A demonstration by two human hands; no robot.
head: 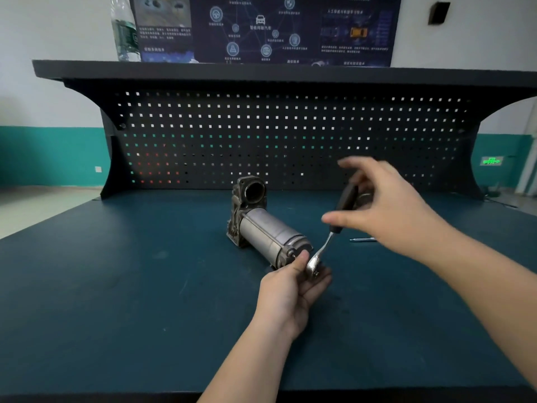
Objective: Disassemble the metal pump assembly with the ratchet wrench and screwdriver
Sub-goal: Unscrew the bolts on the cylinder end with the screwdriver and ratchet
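Left hand (292, 286), grip on ratchet wrench (321, 251) head; right hand (389, 205) splayed over handle, grip unclear.

Hands: two, left (290, 289) and right (389, 205); pump assembly (261, 225): one, just beyond the left hand; ratchet wrench (325, 245): one, spanning between both hands; screwdriver (361, 239): one, mostly hidden behind the right hand; water bottle (125, 30): one, far beyond the left hand; poster (261, 27): one, far beyond both hands.
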